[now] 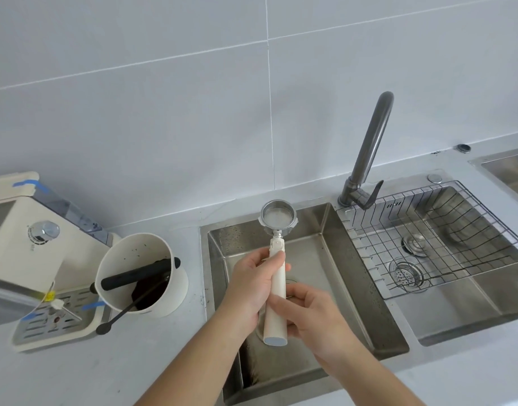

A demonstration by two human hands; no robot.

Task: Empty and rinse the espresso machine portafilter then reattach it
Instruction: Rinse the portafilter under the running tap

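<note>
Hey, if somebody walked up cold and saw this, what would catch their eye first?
First the portafilter, held in the middle over the left sink basin: the left hand and right hand both grip its cream handle, the metal basket facing up and looking clean. Next, the white knock bin on the counter to the left, dark grounds inside, and the tall grey faucet behind the sink, with no water visible.

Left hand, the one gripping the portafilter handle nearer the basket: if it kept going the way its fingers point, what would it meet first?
The left hand points rightward across the portafilter, so probably the right hand first; depth is unclear.
</note>
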